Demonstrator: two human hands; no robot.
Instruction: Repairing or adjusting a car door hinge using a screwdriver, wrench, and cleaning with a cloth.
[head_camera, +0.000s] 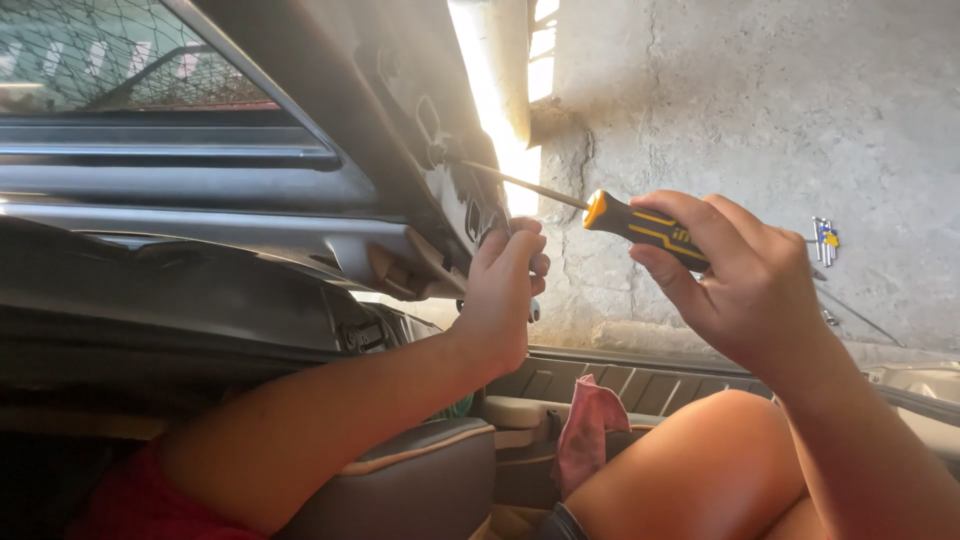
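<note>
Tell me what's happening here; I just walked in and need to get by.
A person seated inside a car holds a black-and-orange screwdriver in the right hand, its tip against the grey pillar trim. The left hand grips the trim's lower edge. A pink rag hangs over the door sill below.

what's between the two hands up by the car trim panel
In the head view, only the screwdriver spans it: its orange-tipped handle end and thin shaft pass between the right hand and left hand.
</note>
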